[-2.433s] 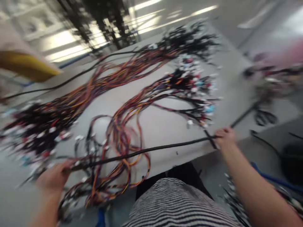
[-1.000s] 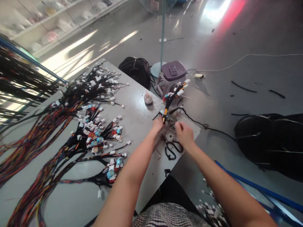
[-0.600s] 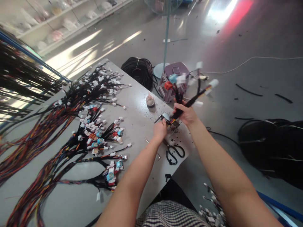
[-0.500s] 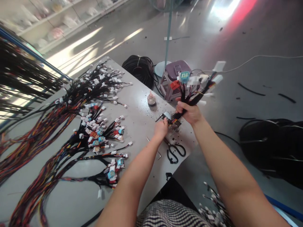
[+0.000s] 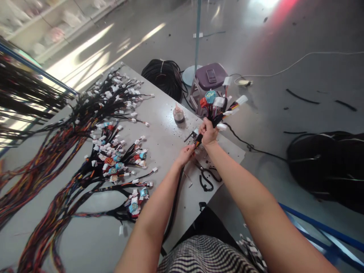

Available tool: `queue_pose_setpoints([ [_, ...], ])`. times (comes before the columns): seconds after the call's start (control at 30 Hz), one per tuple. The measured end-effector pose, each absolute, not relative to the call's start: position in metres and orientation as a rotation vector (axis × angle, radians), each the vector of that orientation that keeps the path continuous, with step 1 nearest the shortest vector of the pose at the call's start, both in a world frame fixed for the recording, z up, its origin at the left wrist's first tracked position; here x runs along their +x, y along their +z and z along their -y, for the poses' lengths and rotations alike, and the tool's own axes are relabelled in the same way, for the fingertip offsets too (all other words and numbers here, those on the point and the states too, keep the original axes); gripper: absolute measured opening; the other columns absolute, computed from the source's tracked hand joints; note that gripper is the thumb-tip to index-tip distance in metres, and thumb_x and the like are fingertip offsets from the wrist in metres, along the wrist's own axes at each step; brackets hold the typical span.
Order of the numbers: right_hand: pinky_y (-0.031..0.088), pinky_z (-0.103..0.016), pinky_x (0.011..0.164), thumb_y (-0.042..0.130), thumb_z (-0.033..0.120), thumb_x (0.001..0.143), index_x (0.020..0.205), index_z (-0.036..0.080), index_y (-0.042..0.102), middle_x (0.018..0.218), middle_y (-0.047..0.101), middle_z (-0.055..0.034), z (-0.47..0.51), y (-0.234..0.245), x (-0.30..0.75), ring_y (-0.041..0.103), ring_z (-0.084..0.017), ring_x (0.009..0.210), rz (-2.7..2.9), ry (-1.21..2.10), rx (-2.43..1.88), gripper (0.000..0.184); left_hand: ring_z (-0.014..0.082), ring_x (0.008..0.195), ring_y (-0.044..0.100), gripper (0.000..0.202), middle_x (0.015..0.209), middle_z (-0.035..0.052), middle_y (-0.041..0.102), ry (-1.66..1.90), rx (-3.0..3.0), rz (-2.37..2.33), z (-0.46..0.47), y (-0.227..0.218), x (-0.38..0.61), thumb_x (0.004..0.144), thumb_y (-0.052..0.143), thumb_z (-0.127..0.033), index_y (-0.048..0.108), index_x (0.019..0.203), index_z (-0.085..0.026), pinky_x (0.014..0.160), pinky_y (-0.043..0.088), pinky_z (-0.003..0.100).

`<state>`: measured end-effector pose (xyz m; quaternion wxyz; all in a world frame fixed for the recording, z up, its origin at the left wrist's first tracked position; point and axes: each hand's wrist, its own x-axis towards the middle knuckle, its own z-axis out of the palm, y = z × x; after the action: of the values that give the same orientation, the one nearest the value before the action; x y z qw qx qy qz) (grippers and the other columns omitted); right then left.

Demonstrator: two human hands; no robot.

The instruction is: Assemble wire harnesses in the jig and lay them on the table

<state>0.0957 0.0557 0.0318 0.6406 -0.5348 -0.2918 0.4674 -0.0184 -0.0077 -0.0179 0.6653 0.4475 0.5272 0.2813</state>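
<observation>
Above the right-hand corner of the table [image 5: 162, 148], a multi-wire harness [image 5: 216, 120] is held in both hands, tilted, w/ its upper end pointing away from the body. R hand [image 5: 208, 131]: fingers wrapped tight around the blk taped section. L hand [image 5: 187, 153]: fingers closed on the lower end, at a short stretch of red, yellow & blk wires. Blk tube [image 5: 174, 206] runs from under L hand toward the near edge; prob. joined to the harness, but L fingers cover the junction. Upper end fans out beyond R hand: blue conn. [image 5: 210, 96], orange-red conn. [image 5: 203, 102], plus several white conns. [image 5: 241, 99].

Adjacent items: small metal fixture [image 5: 195, 132], partly hidden, just beyond the hands. Scissors [image 5: 207, 182] w/ blk handles lie flat, nearer the body than R hand; bent metal rod [image 5: 189, 183] just left of them. Squeeze bottle [image 5: 179, 115] stands upright near the far edge.

Left half of table: far wire bundle [image 5: 68, 136] & near wire bundle [image 5: 61, 204], multicolor, ends massed toward mid-table, apart from both hands.

Floor: purple stool [image 5: 220, 72], w/ blk tubing coil [image 5: 163, 79] near it; larger blk coil [image 5: 327, 167] at right, blk cord [image 5: 239, 139] leading to it from the table.
</observation>
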Motion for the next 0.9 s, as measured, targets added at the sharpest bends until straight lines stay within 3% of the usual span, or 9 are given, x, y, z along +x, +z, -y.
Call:
queue_pose_setpoints([
  [0.13, 0.047, -0.028, 0.063, 0.052, 0.060, 0.081, 0.060, 0.021, 0.043, 0.057, 0.047, 0.0017, -0.051, 0.029, 0.117, 0.048, -0.012, 0.055, 0.892, 1.086, -1.351, 0.046, 0.0099, 0.048, 0.032, 0.061, 0.048, -0.0036, 0.034, 0.680, 1.160, -1.228, 0.012, -0.016, -0.020, 0.084, 0.046, -0.074, 0.047, 0.056, -0.019, 0.050, 0.029, 0.026],
  [0.2, 0.049, -0.032, 0.079, 0.060, 0.059, 0.076, 0.072, 0.018, 0.058, 0.074, 0.061, -0.0017, -0.045, 0.028, 0.134, 0.057, -0.016, 0.072, 1.116, 1.113, -1.396, 0.041, 0.0107, 0.047, 0.035, 0.062, 0.046, -0.0032, 0.034, 0.661, 1.174, -1.270, 0.015, -0.016, -0.023, 0.085, 0.045, -0.073, 0.043, 0.052, -0.020, 0.051, 0.032, 0.026],
  [0.27, 0.048, -0.035, 0.087, 0.064, 0.057, 0.074, 0.085, 0.016, 0.064, 0.088, 0.066, -0.0046, -0.039, 0.027, 0.147, 0.060, -0.019, 0.085, 1.259, 1.144, -1.417, 0.043, 0.0116, 0.047, 0.040, 0.061, 0.046, -0.0023, 0.039, 0.639, 1.121, -1.285, 0.016, -0.015, -0.025, 0.086, 0.045, -0.071, 0.047, 0.054, -0.019, 0.051, 0.035, 0.027],
  [0.37, 0.048, -0.037, 0.088, 0.060, 0.055, 0.079, 0.088, 0.015, 0.064, 0.091, 0.067, -0.0072, -0.036, 0.027, 0.150, 0.060, -0.021, 0.087, 1.300, 1.087, -1.538, 0.041, 0.0138, 0.053, 0.051, 0.053, 0.055, 0.0013, 0.055, 0.611, 0.994, -1.266, 0.012, -0.012, -0.022, 0.088, 0.049, -0.064, 0.060, 0.069, -0.017, 0.056, 0.040, 0.027],
  [0.43, 0.047, -0.038, 0.090, 0.059, 0.051, 0.083, 0.086, 0.016, 0.063, 0.090, 0.067, -0.0082, -0.038, 0.026, 0.144, 0.060, -0.022, 0.088, 1.317, 0.962, -1.655, 0.035, 0.0139, 0.054, 0.051, 0.049, 0.058, 0.0016, 0.056, 0.589, 0.954, -1.286, 0.008, -0.010, -0.018, 0.092, 0.047, -0.059, 0.062, 0.074, -0.016, 0.056, 0.039, 0.027],
  [0.57, 0.041, -0.043, 0.097, 0.059, 0.050, 0.085, 0.083, 0.017, 0.062, 0.091, 0.066, -0.0126, -0.029, 0.027, 0.137, 0.059, -0.028, 0.097, 1.408, 0.742, -1.900, 0.033, 0.0128, 0.051, 0.042, 0.052, 0.052, -0.0008, 0.043, 0.607, 1.050, -1.384, 0.007, -0.008, -0.015, 0.096, 0.041, -0.053, 0.050, 0.058, -0.019, 0.056, 0.035, 0.026],
  [0.73, 0.038, -0.042, 0.096, 0.057, 0.054, 0.087, 0.106, 0.015, 0.061, 0.107, 0.063, -0.0136, 0.058, 0.016, 0.150, 0.056, -0.028, 0.103, 1.526, 0.451, -1.929, 0.043, 0.0172, 0.059, 0.049, 0.055, 0.054, 0.0016, 0.045, 0.597, 1.287, -1.576, 0.014, -0.007, -0.013, 0.098, 0.036, -0.050, 0.046, 0.054, -0.020, 0.063, 0.037, 0.028],
  [0.83, 0.037, -0.037, 0.091, 0.056, 0.043, 0.090, 0.100, 0.016, 0.062, 0.100, 0.064, -0.0112, 0.121, -0.002, 0.153, 0.057, -0.025, 0.097, 1.689, 0.516, -1.975, 0.030, 0.0206, 0.067, 0.054, 0.054, 0.060, 0.0042, 0.050, 0.586, 1.408, -1.699, 0.013, -0.005, -0.004, 0.099, 0.033, -0.050, 0.052, 0.058, -0.020, 0.067, 0.037, 0.029],
  [0.9, 0.036, -0.036, 0.089, 0.065, 0.040, 0.086, 0.104, 0.015, 0.063, 0.103, 0.064, -0.0118, 0.146, -0.013, 0.152, 0.056, -0.026, 0.099, 1.868, 0.619, -2.041, 0.031, 0.0208, 0.067, 0.055, 0.054, 0.059, 0.0046, 0.050, 0.586, 1.435, -1.709, 0.010, -0.005, 0.000, 0.099, 0.033, -0.049, 0.051, 0.057, -0.021, 0.068, 0.038, 0.030],
])
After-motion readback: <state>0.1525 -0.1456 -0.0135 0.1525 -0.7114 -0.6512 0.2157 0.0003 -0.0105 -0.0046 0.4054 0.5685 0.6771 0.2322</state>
